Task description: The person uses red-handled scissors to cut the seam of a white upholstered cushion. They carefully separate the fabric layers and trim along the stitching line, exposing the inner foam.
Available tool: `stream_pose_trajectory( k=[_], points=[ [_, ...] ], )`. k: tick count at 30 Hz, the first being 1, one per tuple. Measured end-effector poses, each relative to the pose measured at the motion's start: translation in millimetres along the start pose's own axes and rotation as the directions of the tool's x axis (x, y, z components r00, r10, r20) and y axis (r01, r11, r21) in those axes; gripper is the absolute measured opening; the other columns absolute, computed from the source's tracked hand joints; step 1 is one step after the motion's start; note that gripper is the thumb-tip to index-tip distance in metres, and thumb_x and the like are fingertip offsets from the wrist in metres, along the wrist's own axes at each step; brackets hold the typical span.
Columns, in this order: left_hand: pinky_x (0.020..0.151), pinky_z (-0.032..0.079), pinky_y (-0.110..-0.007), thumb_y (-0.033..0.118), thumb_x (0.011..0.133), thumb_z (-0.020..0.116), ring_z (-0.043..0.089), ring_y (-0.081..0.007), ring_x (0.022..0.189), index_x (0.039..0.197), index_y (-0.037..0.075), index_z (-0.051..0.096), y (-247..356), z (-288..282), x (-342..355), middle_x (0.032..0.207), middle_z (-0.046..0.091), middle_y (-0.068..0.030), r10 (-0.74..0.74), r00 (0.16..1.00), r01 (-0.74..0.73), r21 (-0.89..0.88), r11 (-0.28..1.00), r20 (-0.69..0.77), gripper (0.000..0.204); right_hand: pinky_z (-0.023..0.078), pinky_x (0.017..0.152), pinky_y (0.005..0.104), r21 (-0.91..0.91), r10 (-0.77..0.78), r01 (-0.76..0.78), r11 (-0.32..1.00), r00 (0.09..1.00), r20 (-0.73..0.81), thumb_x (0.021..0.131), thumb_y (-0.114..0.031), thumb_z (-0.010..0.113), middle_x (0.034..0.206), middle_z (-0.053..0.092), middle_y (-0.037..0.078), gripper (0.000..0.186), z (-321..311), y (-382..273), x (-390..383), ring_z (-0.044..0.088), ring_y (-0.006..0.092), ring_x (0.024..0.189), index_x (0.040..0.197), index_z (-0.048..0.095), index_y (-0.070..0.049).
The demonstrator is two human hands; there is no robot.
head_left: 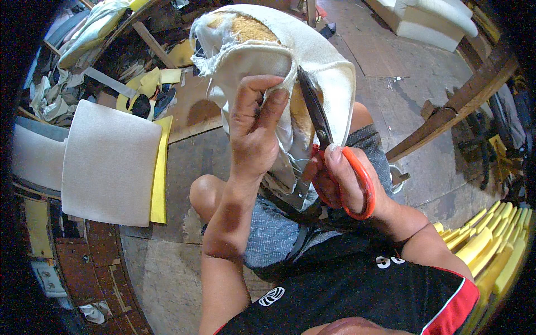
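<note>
A cream upholstery cover [329, 67] with frayed edges lies over my lap, and yellowish padding [245, 28] shows through its opening at the top. My left hand [254, 120] pinches the folded edge of the cover between thumb and fingers. In my right hand [346, 173] is a pair of scissors [316, 109] with orange-red handles and dark blades. The blades point up and away, their tips beside the cover's edge just right of my left fingertips. They look closed or nearly so. A loose thread hangs below, between my hands.
At left stands a pale cushioned seat [111, 162] against a yellow foam sheet [161, 173]. Fabric scraps [58, 97] are heaped at the far left. A wooden beam [458, 106] slants across the right side. Yellow foam strips [491, 240] are stacked at the lower right, and a white sofa piece [424, 19] sits far back.
</note>
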State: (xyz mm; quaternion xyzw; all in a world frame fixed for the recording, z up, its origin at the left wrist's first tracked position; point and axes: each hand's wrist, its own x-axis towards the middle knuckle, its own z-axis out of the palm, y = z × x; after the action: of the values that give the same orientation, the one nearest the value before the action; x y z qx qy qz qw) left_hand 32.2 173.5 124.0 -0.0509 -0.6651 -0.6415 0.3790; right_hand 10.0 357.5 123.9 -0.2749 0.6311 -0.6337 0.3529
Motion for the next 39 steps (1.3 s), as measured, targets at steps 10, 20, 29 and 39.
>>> stream_pose_trajectory(
  k=[10, 20, 29, 39],
  points=[
    [0.086, 0.041, -0.021, 0.003, 0.096, 0.056, 0.052, -0.0059, 0.093, 0.112, 0.006, 0.058, -12.4, 0.1, -0.7, 0.101, 0.059, 0.0008, -0.207, 0.976, 0.159, -0.413, 0.897, -0.073, 0.017, 0.036, 0.049, 0.0272, 0.085, -0.041, 0.044, 0.995, 0.998, -0.042, 0.100, -0.049, 0.045, 0.061, 0.048, -0.003, 0.050, 12.9, 5.9, -4.6, 0.044, 0.0087, 0.055, 0.077, 0.056, -0.006],
    [0.087, 0.040, -0.021, 0.001, 0.096, 0.054, 0.051, -0.0050, 0.093, 0.113, 0.006, 0.057, -14.5, -1.6, -0.7, 0.099, 0.056, 0.0024, -0.191, 0.981, 0.159, -0.406, 0.900, -0.040, 0.018, 0.034, 0.044, 0.0249, 0.017, -0.018, 0.019, 1.000, 0.999, -0.037, 0.098, -0.062, 0.036, 0.057, 0.046, -0.002, 0.063, 6.8, 6.2, 7.5, 0.044, 0.0093, 0.048, 0.088, 0.057, -0.003],
    [0.088, 0.039, -0.021, 0.000, 0.095, 0.056, 0.051, -0.0056, 0.095, 0.112, 0.005, 0.057, -14.2, -0.3, -2.5, 0.100, 0.056, 0.0018, -0.157, 0.986, 0.129, -0.336, 0.933, -0.058, 0.018, 0.040, 0.047, 0.0278, 0.033, 0.071, -0.070, 0.997, 0.997, -0.022, 0.101, -0.054, 0.037, 0.058, 0.050, 0.001, 0.059, 2.9, -7.6, 0.9, 0.050, 0.0112, 0.050, 0.083, 0.063, -0.004],
    [0.083, 0.040, -0.021, 0.002, 0.095, 0.056, 0.049, -0.0053, 0.091, 0.113, 0.006, 0.056, -12.4, 0.6, -4.7, 0.099, 0.055, 0.0009, -0.043, 0.998, 0.039, -0.074, 0.997, -0.048, 0.018, 0.036, 0.044, 0.0260, 0.162, 0.146, -0.145, 0.976, 0.989, 0.002, 0.100, -0.057, 0.036, 0.056, 0.046, -0.001, 0.062, 4.5, -7.6, -1.4, 0.046, 0.0098, 0.047, 0.082, 0.063, -0.004]
  ],
)
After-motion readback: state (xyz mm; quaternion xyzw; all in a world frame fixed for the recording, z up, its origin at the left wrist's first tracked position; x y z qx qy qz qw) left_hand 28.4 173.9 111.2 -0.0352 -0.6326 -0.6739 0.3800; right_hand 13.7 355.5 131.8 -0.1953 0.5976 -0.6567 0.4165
